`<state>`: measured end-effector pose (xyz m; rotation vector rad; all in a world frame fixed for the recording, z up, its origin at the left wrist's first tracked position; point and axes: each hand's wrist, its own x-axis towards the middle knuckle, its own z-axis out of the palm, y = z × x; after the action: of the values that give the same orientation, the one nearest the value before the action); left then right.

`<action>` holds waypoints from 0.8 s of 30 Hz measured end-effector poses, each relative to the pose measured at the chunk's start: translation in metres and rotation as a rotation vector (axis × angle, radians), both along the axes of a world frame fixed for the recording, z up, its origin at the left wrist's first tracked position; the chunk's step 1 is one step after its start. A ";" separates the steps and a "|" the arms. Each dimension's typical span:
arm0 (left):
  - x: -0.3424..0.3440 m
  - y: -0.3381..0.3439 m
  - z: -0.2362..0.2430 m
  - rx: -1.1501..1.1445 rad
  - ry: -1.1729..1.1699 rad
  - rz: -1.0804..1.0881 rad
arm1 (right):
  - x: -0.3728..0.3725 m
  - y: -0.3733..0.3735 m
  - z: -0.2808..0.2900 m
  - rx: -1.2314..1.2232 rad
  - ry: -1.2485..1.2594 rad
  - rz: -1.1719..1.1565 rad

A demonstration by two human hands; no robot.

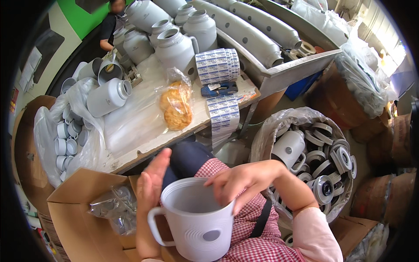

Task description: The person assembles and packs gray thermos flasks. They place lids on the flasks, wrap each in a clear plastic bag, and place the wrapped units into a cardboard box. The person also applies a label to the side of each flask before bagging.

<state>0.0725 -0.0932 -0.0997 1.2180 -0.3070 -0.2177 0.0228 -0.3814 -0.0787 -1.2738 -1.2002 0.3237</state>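
Note:
A light grey handled jug (198, 236) stands upright in front of my lap, its wide mouth open upward and its handle to the left. Concentric rings and a darker oval spot mark its side. My right hand (244, 181) comes over the right rim, fingers bent and slightly blurred at the mouth, thumb side against the outer wall. To the left of the jug my left hand (150, 185) is raised with its fingers stretched out, holding nothing. What supports the jug's base is hidden.
Grey pots (174, 50) crowd the table (126, 144), with bagged flatbreads (176, 105) and a label roll (218, 65). At right, a lined bin (288, 118) holds lids and a pot. A cardboard box (78, 209) stands at left. Another person (114, 26) is at the far left.

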 end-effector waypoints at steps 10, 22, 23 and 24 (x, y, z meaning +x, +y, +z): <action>-0.002 0.035 -0.012 0.305 0.227 0.524 | 0.058 -0.067 -0.146 -0.232 0.444 -1.649; -0.010 0.027 -0.029 0.783 0.004 0.314 | 0.064 -0.085 -0.148 -0.215 0.320 -1.627; -0.012 0.030 -0.032 0.708 -0.003 0.289 | 0.064 -0.086 -0.147 -0.207 0.352 -1.644; -0.014 0.033 -0.035 0.630 -0.009 0.294 | 0.063 -0.086 -0.145 -0.208 0.383 -1.654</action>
<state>0.0589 -0.0604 -0.1344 1.8679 -0.0582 -0.0493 0.0861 -0.4675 -0.2240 -1.8459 0.4290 -0.5307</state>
